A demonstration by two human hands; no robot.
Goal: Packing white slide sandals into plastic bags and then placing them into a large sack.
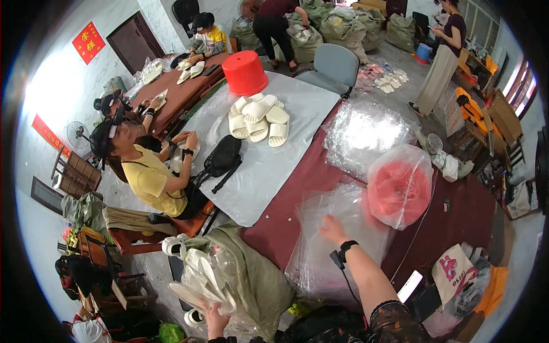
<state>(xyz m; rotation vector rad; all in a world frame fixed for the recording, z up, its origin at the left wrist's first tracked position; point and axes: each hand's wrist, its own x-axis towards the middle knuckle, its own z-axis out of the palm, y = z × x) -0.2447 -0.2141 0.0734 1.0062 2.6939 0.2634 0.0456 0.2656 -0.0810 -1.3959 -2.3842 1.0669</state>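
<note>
My left hand (215, 318) grips a pair of white slippers (205, 274) in clear plastic, low at the mouth of a green woven sack (251, 268). More wrapped footwear shows in that opening, and the fingers are partly covered. Over on the red tabletop, my right hand (333, 230) rests on the upper part of a stack of clear plastic bags (326, 257), fingers somewhat apart. Beside it sits a round red bundle (400, 188) inside a clear bag. Another pile of clear bags (366, 137) lies beyond.
Cream slippers (260, 117) are heaped near a red bucket (245, 73) on the covered table. A black bag (222, 157) lies close to a co-worker in yellow (148, 177). A grey chair (331, 66) stands behind. A phone (410, 286) and tote (453, 271) lie at right.
</note>
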